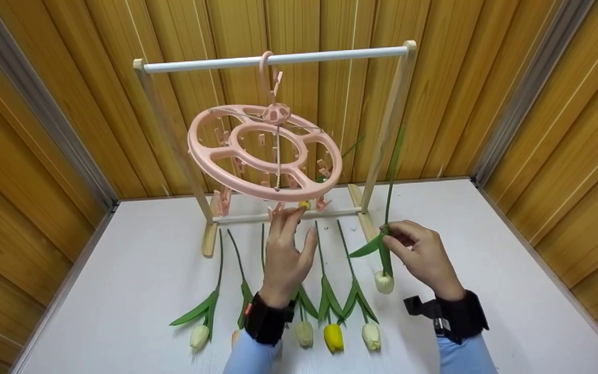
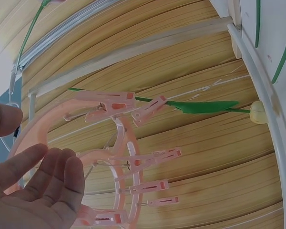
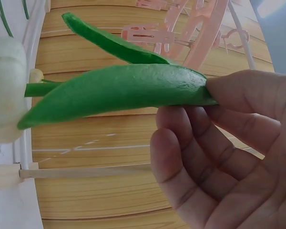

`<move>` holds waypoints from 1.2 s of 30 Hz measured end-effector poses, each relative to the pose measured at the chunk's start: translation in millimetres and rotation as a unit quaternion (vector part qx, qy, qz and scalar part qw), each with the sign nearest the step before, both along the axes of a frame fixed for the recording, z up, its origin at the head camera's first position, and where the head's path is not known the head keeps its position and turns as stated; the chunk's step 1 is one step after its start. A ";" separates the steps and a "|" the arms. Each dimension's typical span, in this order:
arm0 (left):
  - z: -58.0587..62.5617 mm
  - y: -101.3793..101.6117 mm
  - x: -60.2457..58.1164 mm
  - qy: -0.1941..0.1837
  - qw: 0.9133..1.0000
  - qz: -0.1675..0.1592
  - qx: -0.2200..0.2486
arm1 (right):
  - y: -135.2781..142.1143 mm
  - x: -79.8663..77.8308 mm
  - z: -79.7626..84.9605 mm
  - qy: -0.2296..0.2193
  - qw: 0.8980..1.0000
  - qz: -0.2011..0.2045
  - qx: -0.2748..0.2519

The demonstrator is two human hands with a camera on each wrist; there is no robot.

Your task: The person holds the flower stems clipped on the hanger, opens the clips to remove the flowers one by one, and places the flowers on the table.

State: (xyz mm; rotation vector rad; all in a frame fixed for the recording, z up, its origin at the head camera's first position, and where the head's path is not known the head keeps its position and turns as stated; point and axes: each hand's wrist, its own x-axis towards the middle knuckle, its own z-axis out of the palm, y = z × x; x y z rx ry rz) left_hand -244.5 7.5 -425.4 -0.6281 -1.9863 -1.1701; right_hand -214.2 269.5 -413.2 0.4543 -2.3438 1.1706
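My right hand (image 1: 418,252) pinches a white artificial tulip (image 1: 384,282) between thumb and fingers where leaves meet stem. Its flower points down and its stem rises. Up close, the tulip's green leaf (image 3: 119,90) stretches away from the thumb. My left hand (image 1: 286,254) reaches up beneath the front rim of a round pink clip hanger (image 1: 203,156), holding nothing, its fingers loosely bent. Small pink clips (image 2: 150,186) dangle from the hanger. From one side of it another tulip (image 2: 207,106) hangs flower down, its bloom pale yellow.
A wooden stand with a white top bar (image 1: 330,54) carries the hanger by its hook. On the white table (image 1: 122,291), several tulips lie in a row, among them a yellow tulip (image 1: 333,337) and a white tulip (image 1: 199,336). Wood-patterned walls (image 1: 563,156) enclose the table.
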 end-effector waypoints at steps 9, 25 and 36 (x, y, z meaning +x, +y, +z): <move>-2.0 1.4 -0.3 0.011 1.000 0.007 -0.018 | 7.1 6.3 -1.9 0.017 1.000 -0.003 0.000; -2.8 1.9 0.0 -0.006 1.000 -0.002 -0.026 | 18.8 8.2 -10.3 -0.019 1.000 0.012 0.000; -3.3 0.1 0.3 0.005 1.000 0.000 -0.029 | 28.5 9.0 -11.4 -0.062 0.998 0.005 0.017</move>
